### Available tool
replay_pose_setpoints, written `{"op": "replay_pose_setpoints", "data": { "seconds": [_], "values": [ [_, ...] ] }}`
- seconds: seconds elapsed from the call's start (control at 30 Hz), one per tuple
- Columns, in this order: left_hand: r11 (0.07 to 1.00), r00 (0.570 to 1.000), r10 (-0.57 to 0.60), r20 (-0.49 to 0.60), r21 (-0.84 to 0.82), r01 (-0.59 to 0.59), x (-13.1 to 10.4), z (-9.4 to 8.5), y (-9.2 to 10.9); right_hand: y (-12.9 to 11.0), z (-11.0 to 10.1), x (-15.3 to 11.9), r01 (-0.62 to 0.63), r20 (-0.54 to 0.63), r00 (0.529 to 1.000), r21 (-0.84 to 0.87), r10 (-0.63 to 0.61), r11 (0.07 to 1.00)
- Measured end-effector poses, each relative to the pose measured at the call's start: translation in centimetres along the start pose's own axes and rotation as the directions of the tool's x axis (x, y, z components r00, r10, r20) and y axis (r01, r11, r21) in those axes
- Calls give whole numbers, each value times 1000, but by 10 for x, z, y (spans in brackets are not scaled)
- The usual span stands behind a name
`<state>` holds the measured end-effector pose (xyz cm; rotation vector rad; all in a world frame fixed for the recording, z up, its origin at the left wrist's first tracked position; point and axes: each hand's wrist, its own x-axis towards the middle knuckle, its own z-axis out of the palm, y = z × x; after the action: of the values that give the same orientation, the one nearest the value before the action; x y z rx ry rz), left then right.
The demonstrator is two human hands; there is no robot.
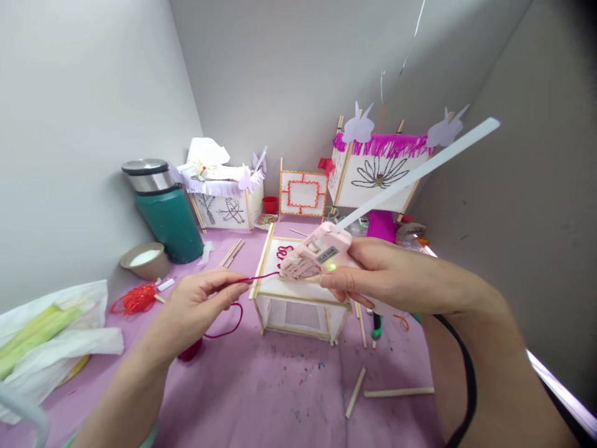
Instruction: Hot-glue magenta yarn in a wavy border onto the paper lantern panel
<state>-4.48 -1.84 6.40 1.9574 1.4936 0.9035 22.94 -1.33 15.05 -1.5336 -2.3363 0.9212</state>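
Note:
Between the thumb and fingers of my left hand is a crimson cord, stretched to the right toward a white-panelled wooden frame box. My right hand grips a pink glue gun with a green light lit and a long white glue stick sticking out of its back. The gun's nozzle end is over the box's top panel, beside curly crimson cord lying there; its tip is hard to make out. A loop of cord hangs below my left hand, near a crimson ball.
Decorated lantern boxes and an orange-trimmed panel stand behind. At left are a green flask, a bowl, orange-red string and white paper. Loose sticks lie at front right.

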Motion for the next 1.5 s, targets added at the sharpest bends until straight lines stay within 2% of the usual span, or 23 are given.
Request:
{"op": "replay_pose_setpoints", "data": {
  "seconds": [0.17, 0.27, 0.4, 0.6, 0.83, 1.03, 1.23, 1.5],
  "values": [
    [993, 991, 58, -117, 106, -45, 2, -1, 2, 0, -1, 0, 20, 7, 1000, 1, -20, 1000],
    [990, 991, 74, -108, 129, -60, 4, -2, 4, -1, -1, 0, 26, 3, 1000, 18, -26, 1000],
    [998, 994, 44, -100, 56, -39, 5, -2, 12, -2, -2, 0, 19, 24, 1000, 42, -20, 999],
    [996, 985, -49, -163, -88, 35, 6, 1, 21, 1, -3, -1, 10, 38, 999, 4, -10, 1000],
    [999, 970, 31, -241, 49, -20, 5, 1, 13, -3, -1, -2, 47, 40, 998, 26, -48, 999],
    [989, 972, 122, -199, 104, -103, 7, -2, 14, 2, -3, -3, 29, 24, 999, -3, -29, 1000],
    [979, 970, 148, -195, 168, -115, 9, -4, 17, -10, -9, -8, -130, 32, 991, -34, 131, 991],
    [955, 964, 221, -148, 235, -183, 14, -4, 34, -18, -11, -11, -165, -6, 986, -6, 165, 986]
  ]
}}
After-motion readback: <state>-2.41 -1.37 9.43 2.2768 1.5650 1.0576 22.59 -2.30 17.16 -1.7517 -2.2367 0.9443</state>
